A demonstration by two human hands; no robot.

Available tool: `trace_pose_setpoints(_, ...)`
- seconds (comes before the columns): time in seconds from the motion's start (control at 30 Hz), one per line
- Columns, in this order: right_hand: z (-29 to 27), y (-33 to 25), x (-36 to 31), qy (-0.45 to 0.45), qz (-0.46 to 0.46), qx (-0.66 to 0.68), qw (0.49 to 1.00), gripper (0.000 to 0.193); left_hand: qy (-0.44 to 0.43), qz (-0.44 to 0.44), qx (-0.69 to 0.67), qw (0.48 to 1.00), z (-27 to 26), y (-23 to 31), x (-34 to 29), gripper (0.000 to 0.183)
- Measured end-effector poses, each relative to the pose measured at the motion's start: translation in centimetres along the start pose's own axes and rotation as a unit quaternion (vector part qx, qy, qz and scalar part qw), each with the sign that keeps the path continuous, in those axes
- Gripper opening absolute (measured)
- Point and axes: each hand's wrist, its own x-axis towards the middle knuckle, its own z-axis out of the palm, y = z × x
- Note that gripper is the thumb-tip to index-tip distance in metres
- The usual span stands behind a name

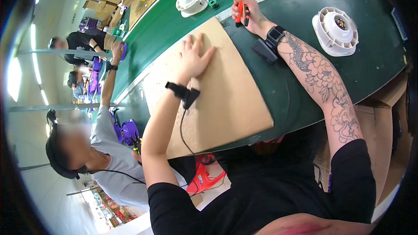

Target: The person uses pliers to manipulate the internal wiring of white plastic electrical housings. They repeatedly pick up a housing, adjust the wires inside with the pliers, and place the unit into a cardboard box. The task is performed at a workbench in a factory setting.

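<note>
My left hand (194, 58) lies palm down with its fingers spread on a flat brown cardboard sheet (237, 100), holding nothing. In my right hand (252, 14), a pair of pliers (241, 12) with orange and black handles is gripped, its dark jaws pointing away from me. That hand is over the dark green table, just beyond the sheet's far right corner. A round white plastic housing (190, 1) stands on the green belt to its left, beside a small green roll (213, 3). Another white ribbed housing (334, 32), with copper-coloured parts at its centre, sits right of my right forearm.
At the left, a co-worker in a grey shirt (117, 156) reaches toward the belt (161, 26). Purple fan-like parts (129, 131) lie close to that person. Open cardboard boxes (365, 137) stand below the table's right edge. A red stool (203, 180) is under the near side.
</note>
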Motion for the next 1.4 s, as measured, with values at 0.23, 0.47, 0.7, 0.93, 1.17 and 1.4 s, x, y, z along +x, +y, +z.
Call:
trace_pose_setpoints(0.23, -0.3, -0.3, 0.3, -0.01, -0.003, -0.006, 1.0, 0.029, 0.067, -0.002, -0.054, 0.996, -1.8, 2.3, -1.0, 0.077)
trace_pose_setpoints(0.47, 0.2, -0.4, 0.2, -0.012, 0.013, 0.01, 1.0, 0.029, 0.06, 0.058, -0.027, 0.996, -4.4, 0.2, 12.7, 0.056)
trace_pose_setpoints(0.7, -0.6, -0.3, 0.1, -0.001, 0.018, 0.002, 1.0, 0.029, 0.211, -0.132, 0.012, 0.969, -4.4, -2.6, 17.7, 0.085)
trace_pose_setpoints(0.93, 0.1, -0.1, 0.2, -0.016, 0.015, -0.021, 1.0, 0.03, 0.246, -0.016, -0.016, 0.969, -1.5, -9.3, 15.8, 0.041)
trace_pose_setpoints(1.17, 5.2, 2.3, -3.3, -0.207, -0.164, -0.647, 0.715, 0.041, 0.31, -0.03, -0.028, 0.95, -6.4, -13.0, 9.6, 0.037)
trace_pose_setpoints(1.4, 9.3, 3.7, -8.9, -0.395, -0.041, -0.731, 0.555, 0.053, 0.147, -0.011, -0.129, 0.981, -10.5, -11.1, 1.3, 0.037)
